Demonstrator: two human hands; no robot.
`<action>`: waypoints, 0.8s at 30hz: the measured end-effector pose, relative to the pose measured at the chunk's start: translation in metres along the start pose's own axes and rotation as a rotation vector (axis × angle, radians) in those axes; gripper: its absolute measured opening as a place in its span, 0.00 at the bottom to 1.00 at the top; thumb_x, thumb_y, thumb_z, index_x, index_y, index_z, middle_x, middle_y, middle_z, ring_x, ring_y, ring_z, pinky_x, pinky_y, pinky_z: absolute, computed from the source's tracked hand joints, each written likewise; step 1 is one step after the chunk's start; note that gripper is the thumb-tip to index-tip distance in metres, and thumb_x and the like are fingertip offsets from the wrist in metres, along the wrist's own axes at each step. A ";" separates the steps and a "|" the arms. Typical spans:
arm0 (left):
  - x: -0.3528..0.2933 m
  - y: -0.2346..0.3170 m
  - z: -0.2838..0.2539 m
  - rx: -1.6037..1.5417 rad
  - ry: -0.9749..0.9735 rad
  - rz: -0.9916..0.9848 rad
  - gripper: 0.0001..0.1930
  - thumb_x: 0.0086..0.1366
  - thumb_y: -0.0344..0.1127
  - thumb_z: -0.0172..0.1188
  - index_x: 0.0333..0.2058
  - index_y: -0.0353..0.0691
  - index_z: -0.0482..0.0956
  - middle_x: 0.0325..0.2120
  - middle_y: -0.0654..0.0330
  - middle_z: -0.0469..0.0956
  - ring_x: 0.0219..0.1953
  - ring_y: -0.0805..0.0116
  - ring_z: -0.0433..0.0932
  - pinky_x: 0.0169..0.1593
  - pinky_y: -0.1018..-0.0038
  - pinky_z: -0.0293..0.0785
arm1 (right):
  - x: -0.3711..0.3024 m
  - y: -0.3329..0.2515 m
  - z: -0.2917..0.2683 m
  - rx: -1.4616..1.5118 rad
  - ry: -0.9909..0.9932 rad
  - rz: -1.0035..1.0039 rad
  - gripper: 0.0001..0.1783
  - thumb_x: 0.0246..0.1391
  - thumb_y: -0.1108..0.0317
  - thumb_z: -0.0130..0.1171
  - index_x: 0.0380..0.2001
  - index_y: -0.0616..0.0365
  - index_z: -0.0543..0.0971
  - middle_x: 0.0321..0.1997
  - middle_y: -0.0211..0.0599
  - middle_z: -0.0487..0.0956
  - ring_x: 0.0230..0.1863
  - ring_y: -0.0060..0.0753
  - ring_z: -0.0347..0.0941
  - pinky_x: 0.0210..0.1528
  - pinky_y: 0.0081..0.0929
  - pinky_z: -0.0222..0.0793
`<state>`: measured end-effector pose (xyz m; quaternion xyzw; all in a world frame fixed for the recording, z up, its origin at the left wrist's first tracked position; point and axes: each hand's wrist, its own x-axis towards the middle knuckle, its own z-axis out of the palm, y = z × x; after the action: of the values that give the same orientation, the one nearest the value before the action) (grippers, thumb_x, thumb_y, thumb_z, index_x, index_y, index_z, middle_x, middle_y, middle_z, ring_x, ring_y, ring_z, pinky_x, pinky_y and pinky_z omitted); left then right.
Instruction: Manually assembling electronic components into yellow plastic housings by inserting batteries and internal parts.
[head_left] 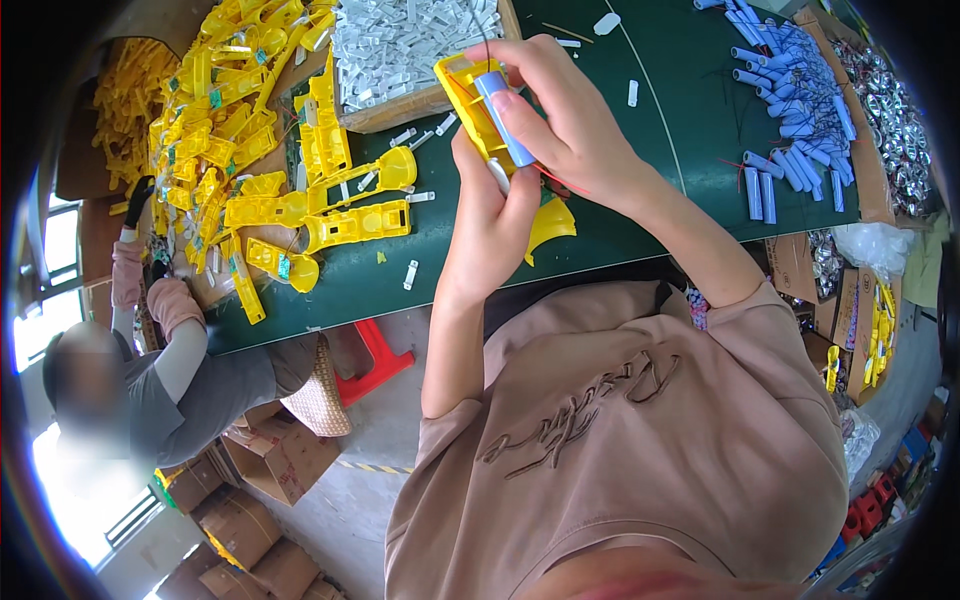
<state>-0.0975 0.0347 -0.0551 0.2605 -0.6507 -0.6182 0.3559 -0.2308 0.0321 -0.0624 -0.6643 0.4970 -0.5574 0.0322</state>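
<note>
Left hand gripping a yellow plastic shell, right hand pinching a blue tube-shaped battery onto it, yellow parts pile lying at nine o'clock on the green worktop

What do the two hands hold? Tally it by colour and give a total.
Yellow: 1, the plastic housing, gripped from below by the left hand.
Blue: 1, the cylindrical cell, pressed into the housing by the right hand.
Total: 2
</note>
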 end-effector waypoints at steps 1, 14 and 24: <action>0.000 -0.001 0.001 0.000 0.000 0.001 0.23 0.58 0.24 0.41 0.53 0.34 0.50 0.41 0.58 0.63 0.42 0.75 0.65 0.44 0.79 0.64 | -0.002 0.003 0.002 0.000 0.001 0.000 0.14 0.52 0.69 0.48 0.43 0.55 0.69 0.32 0.37 0.71 0.29 0.34 0.68 0.32 0.27 0.64; 0.005 -0.023 0.000 -0.022 0.002 -0.057 0.20 0.58 0.23 0.40 0.50 0.34 0.52 0.40 0.55 0.64 0.37 0.69 0.70 0.43 0.74 0.69 | -0.009 0.020 -0.001 0.082 -0.279 0.142 0.24 0.59 0.57 0.38 0.57 0.52 0.58 0.43 0.37 0.66 0.39 0.27 0.63 0.42 0.21 0.59; -0.001 -0.026 -0.039 -0.205 0.059 -0.133 0.17 0.58 0.22 0.39 0.47 0.35 0.52 0.38 0.54 0.65 0.33 0.68 0.71 0.38 0.68 0.73 | 0.063 0.099 -0.017 -0.362 -0.387 -0.056 0.12 0.48 0.69 0.50 0.37 0.57 0.74 0.28 0.37 0.73 0.30 0.31 0.69 0.34 0.26 0.65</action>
<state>-0.0686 0.0089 -0.0816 0.2831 -0.5545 -0.6959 0.3579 -0.3130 -0.0537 -0.0704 -0.7669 0.5547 -0.3226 -0.0080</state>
